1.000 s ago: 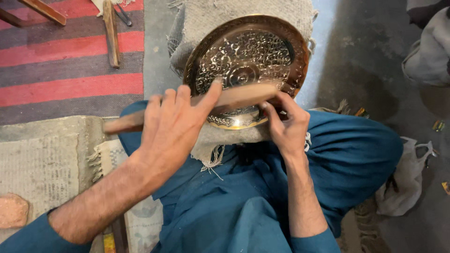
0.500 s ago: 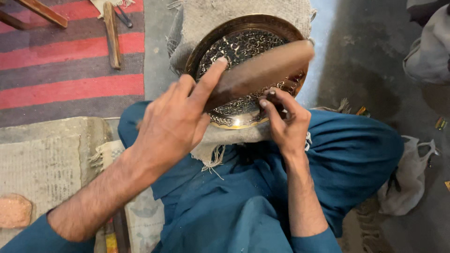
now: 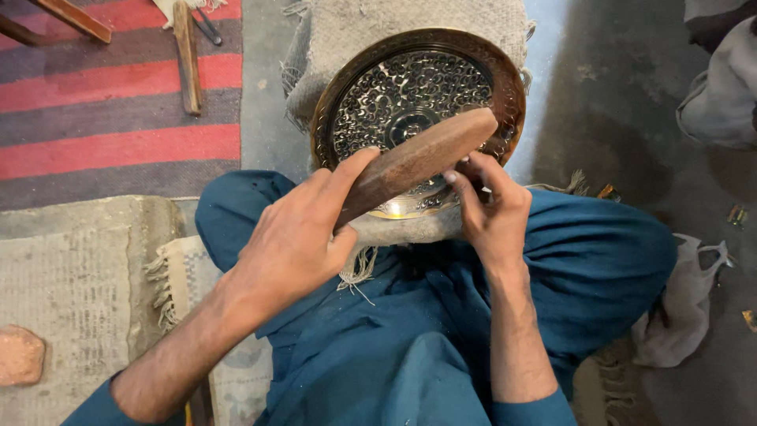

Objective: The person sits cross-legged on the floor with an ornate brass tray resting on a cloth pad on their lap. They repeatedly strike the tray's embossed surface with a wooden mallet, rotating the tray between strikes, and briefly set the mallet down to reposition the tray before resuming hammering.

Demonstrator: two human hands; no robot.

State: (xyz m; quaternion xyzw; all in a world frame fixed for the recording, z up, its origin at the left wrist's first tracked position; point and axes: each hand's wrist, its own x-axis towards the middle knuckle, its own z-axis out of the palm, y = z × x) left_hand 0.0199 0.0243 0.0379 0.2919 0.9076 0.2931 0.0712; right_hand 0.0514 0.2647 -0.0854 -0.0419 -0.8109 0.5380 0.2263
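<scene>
Head view: looks straight down at a person seated cross-legged in blue clothes point(image 3: 441, 347), working on a round dish propped against the lap
Dish: an engraved metal plate point(image 3: 410, 95) with a dark patterned centre and a brassy rim; it leans on a coarse grey cloth point(image 3: 347, 31) and its near edge sits just above the knees
Block: a brown wooden block point(image 3: 418, 158) lies slantwise across the lower half of the plate; half a second ago it reached up to the plate's right rim, a second ago it lay nearly level along the near edge; now its far end sits lower and closer to the middle, so the block is swinging in quick strokes over the same spot
Left hand: the left hand point(image 3: 292, 244) is clenched around the near end of the block, thumb along its top
Right hand: the right hand point(image 3: 493, 213) pinches something small and thin against the plate under the block; what it is cannot be told; this hand has barely shifted
Meaning: looks like repeated tapping on a held tool, with the plate staying put
Around: a red and grey striped rug point(image 3: 118, 102) to the left with wooden sticks point(image 3: 185, 55) on it; a pale woven mat point(image 3: 71, 276); a white bag point(image 3: 686, 308) at right
</scene>
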